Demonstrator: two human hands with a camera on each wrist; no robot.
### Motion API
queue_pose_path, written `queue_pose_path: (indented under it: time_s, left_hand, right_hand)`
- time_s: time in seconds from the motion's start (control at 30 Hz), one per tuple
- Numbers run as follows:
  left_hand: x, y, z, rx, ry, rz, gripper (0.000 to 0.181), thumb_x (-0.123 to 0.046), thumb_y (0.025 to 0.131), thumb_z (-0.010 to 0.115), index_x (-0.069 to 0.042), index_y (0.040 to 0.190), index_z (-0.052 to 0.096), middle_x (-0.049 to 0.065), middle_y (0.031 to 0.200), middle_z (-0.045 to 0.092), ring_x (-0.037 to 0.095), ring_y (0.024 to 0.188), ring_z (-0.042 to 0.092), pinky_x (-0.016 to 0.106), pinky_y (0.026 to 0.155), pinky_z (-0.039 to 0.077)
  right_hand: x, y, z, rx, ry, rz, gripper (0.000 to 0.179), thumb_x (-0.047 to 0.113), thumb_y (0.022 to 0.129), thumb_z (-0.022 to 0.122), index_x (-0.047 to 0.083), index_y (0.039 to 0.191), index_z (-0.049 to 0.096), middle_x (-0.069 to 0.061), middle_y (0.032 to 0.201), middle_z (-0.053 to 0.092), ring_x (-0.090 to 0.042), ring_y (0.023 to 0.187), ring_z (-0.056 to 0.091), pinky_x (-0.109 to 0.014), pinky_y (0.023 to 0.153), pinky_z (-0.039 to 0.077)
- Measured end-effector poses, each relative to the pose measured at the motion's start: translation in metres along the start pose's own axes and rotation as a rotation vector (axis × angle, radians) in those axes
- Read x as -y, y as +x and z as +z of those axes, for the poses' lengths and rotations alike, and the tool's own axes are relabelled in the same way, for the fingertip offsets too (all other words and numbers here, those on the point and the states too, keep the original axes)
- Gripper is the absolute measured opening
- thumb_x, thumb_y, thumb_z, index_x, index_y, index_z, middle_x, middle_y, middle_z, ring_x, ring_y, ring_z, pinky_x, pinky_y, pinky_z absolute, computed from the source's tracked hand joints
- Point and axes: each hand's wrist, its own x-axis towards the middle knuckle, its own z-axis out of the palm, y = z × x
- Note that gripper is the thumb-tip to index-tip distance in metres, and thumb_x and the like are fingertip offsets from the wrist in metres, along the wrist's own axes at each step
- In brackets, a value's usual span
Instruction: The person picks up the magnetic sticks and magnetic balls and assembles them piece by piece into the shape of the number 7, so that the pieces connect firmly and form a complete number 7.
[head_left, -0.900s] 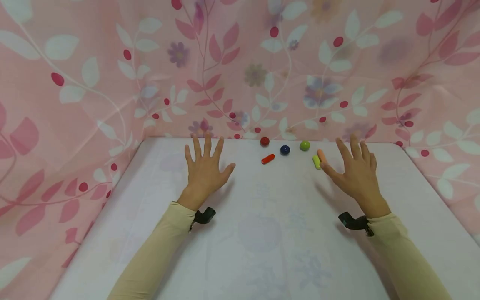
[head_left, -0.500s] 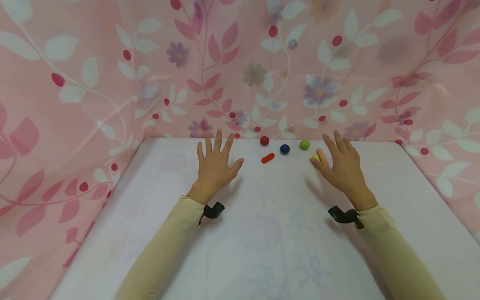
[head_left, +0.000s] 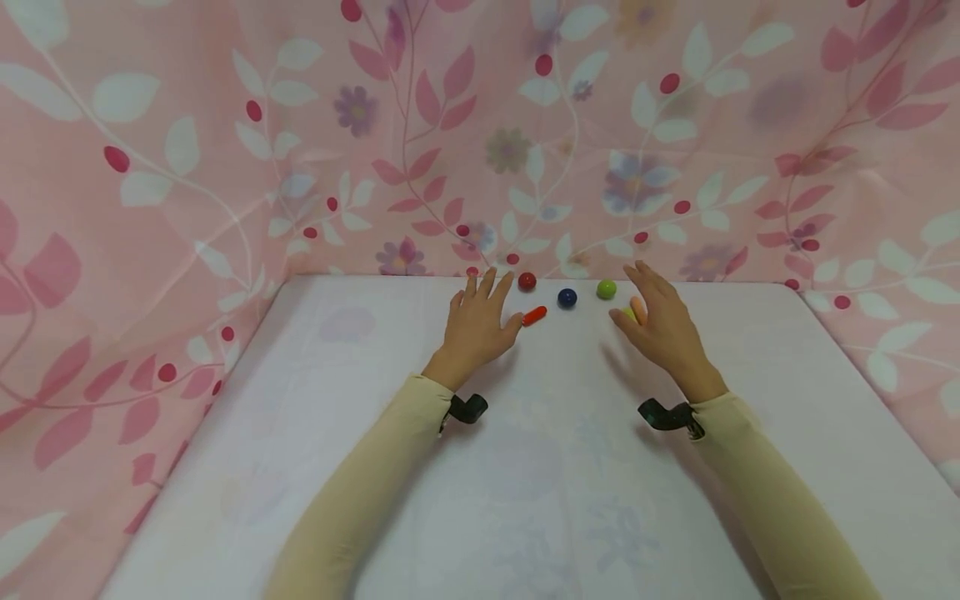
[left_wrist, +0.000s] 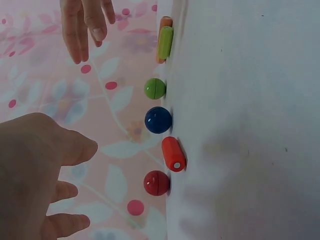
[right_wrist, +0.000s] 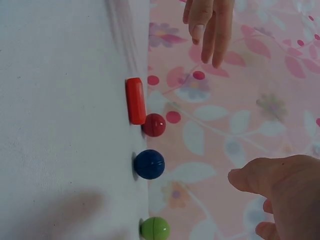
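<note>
My left hand (head_left: 478,329) hovers over the table with fingers spread, holding nothing. Its thumb is nearest to a short red stick (head_left: 534,316), behind which sits a red ball (head_left: 527,282). To the right are a dark blue ball (head_left: 567,297) and a green ball (head_left: 607,289). My right hand (head_left: 666,333), also holding nothing, hangs with relaxed fingers by a yellow-green stick (left_wrist: 165,42) and an orange stick (left_wrist: 165,22). In the head view it partly covers both. The left wrist view shows these two sticks lying side by side. Both hands look raised off the white surface.
A white table (head_left: 525,500) with faint prints stretches toward me. Pink floral cloth (head_left: 450,125) hangs behind its far edge and along the sides. Black wrist cameras (head_left: 468,408) are strapped at both sleeves.
My left hand has moved right, up to the red stick. My right hand has shifted left, covering more of the yellow-green and orange sticks. The balls and sticks lie as before.
</note>
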Motion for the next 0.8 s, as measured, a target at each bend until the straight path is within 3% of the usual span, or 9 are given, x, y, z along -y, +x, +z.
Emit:
queue_pose_path:
  time_s: [0.27,0.5,0.67,0.8]
  left_hand:
    - [-0.010,0.018,0.013,0.048,-0.041,0.004,0.065,-0.039,0.106,0.054,-0.015,0.163,0.033,0.015,0.167,0.029,0.042,0.151,0.026,0.056,0.119,0.026]
    - [-0.011,0.030,0.020,0.022,-0.077,0.036,0.058,-0.032,0.104,0.058,-0.011,0.157,0.045,0.018,0.158,0.043,0.036,0.142,0.043,0.049,0.115,0.035]
    - [-0.007,0.032,0.024,0.041,-0.120,-0.018,0.056,-0.031,0.104,0.059,-0.012,0.155,0.048,0.014,0.150,0.050,0.033,0.132,0.052,0.046,0.110,0.043]
    - [-0.008,0.037,0.028,0.072,-0.128,-0.039,0.055,-0.030,0.105,0.059,-0.013,0.156,0.047,0.012,0.151,0.050,0.032,0.132,0.051,0.045,0.109,0.044]
  right_hand:
    - [-0.002,0.009,0.010,0.001,0.038,-0.031,0.063,0.015,0.096,0.073,-0.001,0.152,0.048,-0.024,0.159,0.041,-0.051,0.141,0.039,-0.069,0.109,0.033]
    - [-0.006,0.019,0.019,0.032,0.057,0.033,0.059,0.014,0.098,0.072,0.001,0.151,0.051,-0.023,0.153,0.049,-0.047,0.134,0.050,-0.061,0.106,0.042]
    - [-0.009,0.028,0.029,0.051,0.066,0.048,0.055,0.015,0.098,0.072,0.002,0.149,0.054,-0.022,0.150,0.053,-0.045,0.131,0.053,-0.060,0.106,0.041]
    - [-0.010,0.032,0.034,0.065,0.077,0.056,0.054,0.014,0.098,0.073,0.003,0.148,0.056,-0.023,0.144,0.058,-0.046,0.114,0.060,-0.059,0.103,0.043]
